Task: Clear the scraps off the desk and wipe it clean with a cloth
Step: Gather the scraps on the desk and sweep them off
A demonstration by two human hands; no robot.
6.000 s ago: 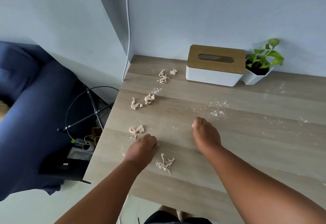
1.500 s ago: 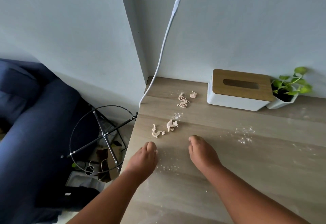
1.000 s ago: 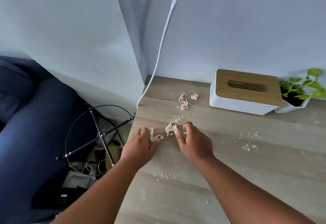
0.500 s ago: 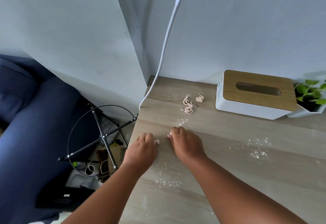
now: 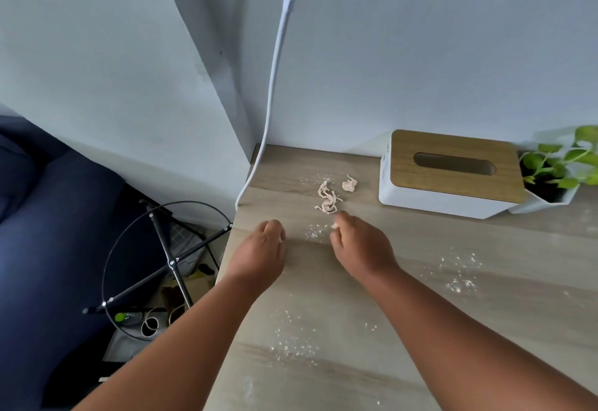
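Scraps (image 5: 328, 198) on desk (image 5: 485, 313) just past right hand (image 5: 362, 247), strung out away from it. Right hand curled, pinching a bit. Left hand (image 5: 260, 253) curled, farther; hold hidden.

A home room, likely a living room or study corner. A wood-grain desk (image 5: 420, 281) stands against pale painted walls and carries a tissue box (image 5: 453, 174) and a potted plant (image 5: 556, 167). Beside it are a blue sofa (image 5: 48, 232) and floor clutter.
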